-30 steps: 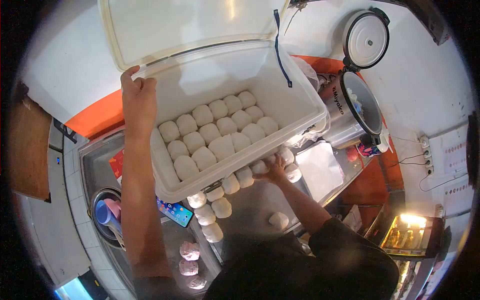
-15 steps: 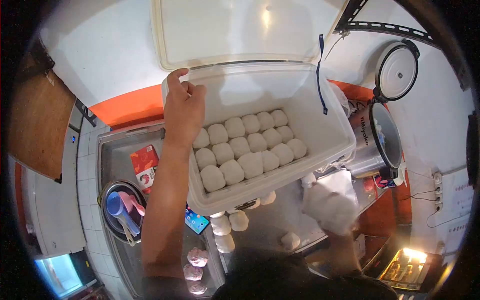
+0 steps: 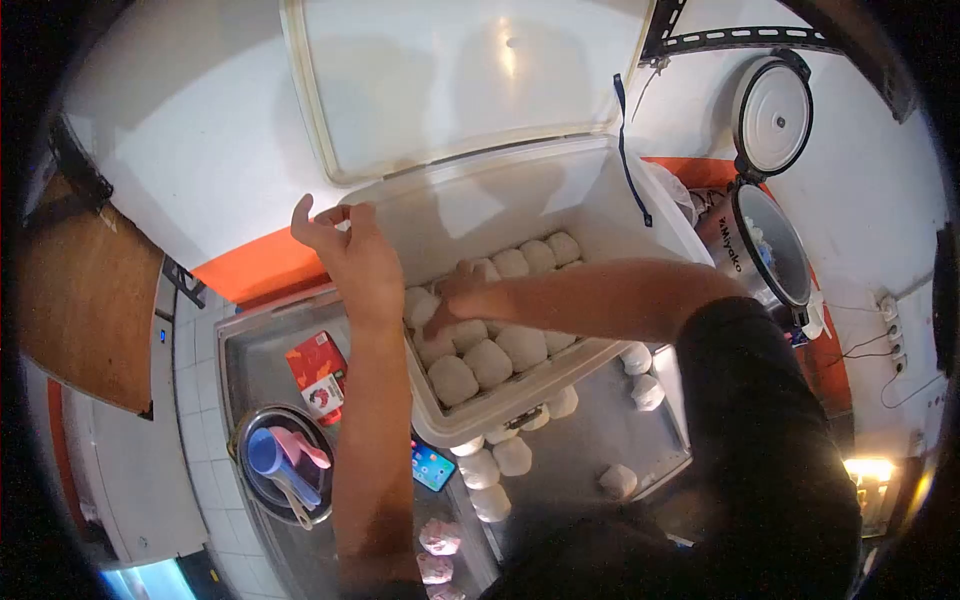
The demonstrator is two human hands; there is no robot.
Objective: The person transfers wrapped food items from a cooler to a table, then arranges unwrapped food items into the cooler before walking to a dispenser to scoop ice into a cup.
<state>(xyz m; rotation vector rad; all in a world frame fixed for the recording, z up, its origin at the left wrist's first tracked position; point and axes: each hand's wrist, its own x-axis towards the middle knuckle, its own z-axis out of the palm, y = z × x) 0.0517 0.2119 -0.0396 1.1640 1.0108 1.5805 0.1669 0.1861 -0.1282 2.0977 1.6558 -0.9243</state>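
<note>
A large white box point(image 3: 545, 370) with its lid raised holds several rows of round white dough balls point(image 3: 453, 380). My right hand point(image 3: 462, 297) reaches into the box, its fingers bent over the balls at the left side; whether it grips one is hidden. At the box's left rim, my left hand point(image 3: 345, 240) is raised with its fingers apart and nothing in them. More white balls point(image 3: 513, 456) sit on the metal surface below the box, with a lone ball point(image 3: 618, 481) farther right.
A metal tray point(image 3: 262, 350) at left bears a red packet point(image 3: 318, 378), a bowl with blue and pink scoops point(image 3: 268, 450), a phone point(image 3: 432, 466) and pinkish lumps point(image 3: 440, 537). At right stands a steel cooker point(image 3: 728, 240) with its lid open.
My right hand has moved from the lower right into the box, over the balls. The view has shifted slightly, and my left hand's fingers have spread more.
</note>
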